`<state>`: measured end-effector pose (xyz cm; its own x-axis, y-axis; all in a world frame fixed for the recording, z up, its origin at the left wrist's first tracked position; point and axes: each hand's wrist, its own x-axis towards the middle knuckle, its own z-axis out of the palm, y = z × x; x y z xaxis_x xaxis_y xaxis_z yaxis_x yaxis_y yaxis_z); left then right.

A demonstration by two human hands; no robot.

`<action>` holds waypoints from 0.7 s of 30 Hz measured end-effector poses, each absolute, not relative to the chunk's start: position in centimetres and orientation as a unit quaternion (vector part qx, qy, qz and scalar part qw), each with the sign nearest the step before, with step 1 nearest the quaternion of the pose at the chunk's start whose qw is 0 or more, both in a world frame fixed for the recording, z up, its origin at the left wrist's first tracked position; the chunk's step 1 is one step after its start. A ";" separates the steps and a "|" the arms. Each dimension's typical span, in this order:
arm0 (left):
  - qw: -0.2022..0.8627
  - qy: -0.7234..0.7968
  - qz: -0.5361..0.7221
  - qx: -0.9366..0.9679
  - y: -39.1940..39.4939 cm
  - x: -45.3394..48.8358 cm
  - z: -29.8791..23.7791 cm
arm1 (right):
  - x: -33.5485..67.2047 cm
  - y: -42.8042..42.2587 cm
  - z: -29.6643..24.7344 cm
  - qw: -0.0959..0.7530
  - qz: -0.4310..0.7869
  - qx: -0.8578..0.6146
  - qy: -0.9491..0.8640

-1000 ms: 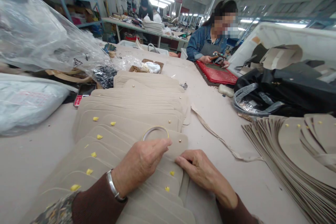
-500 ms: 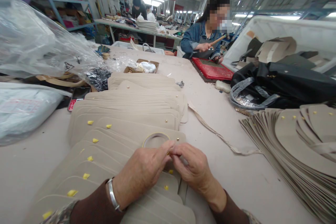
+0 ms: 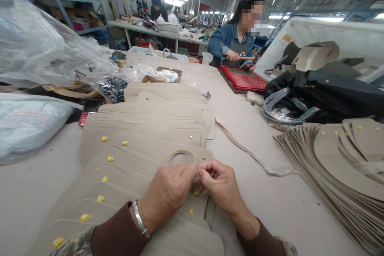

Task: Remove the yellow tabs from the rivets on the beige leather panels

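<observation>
Left hand (image 3: 168, 192): curled, fingertips meeting the right hand's, just below ring (image 3: 180, 151).
Right hand (image 3: 220, 184): curled, pinching something too small to tell.
Ring: flat on top panel (image 3: 144, 148), near its right end.
Panels: overlapping row along table (image 3: 36, 184).

Desk (image 3: 36, 192) layout, taken from the row of panels (image 3: 150, 128): ring (image 3: 180, 156) on its near end; plastic bags (image 3: 45, 40) to its left; fanned stack (image 3: 336, 168) to its right, strap (image 3: 246, 152) between; box (image 3: 162, 75) behind it; mat (image 3: 243, 79) behind and right.
</observation>
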<state>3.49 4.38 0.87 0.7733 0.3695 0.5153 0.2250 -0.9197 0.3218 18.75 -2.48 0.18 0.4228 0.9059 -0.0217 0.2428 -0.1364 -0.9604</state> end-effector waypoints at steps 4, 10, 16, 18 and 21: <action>0.101 0.175 0.271 0.941 4.4 3.4 1.1 | 20.6 -1.8 -0.6 0.526 0.390 -0.674 -0.341; 0.046 0.273 0.071 0.958 6.0 3.7 1.3 | 22.1 -1.6 -1.7 0.510 0.411 -0.673 -0.342; 0.043 0.272 0.041 0.960 5.7 4.0 1.3 | 21.5 -1.0 -1.9 0.478 0.366 -0.709 -0.368; 0.048 0.272 0.034 0.961 5.6 4.0 1.3 | 21.3 -0.8 -1.7 0.468 0.346 -0.720 -0.379; 0.047 0.273 0.028 0.961 5.6 4.1 1.2 | 21.1 -0.7 -1.5 0.448 0.313 -0.736 -0.400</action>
<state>4.06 5.63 1.19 0.8497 0.5266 0.0270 0.5214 -0.8467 0.1062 21.08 -0.65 -1.52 0.4848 0.8686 -0.1024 0.3080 -0.2792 -0.9095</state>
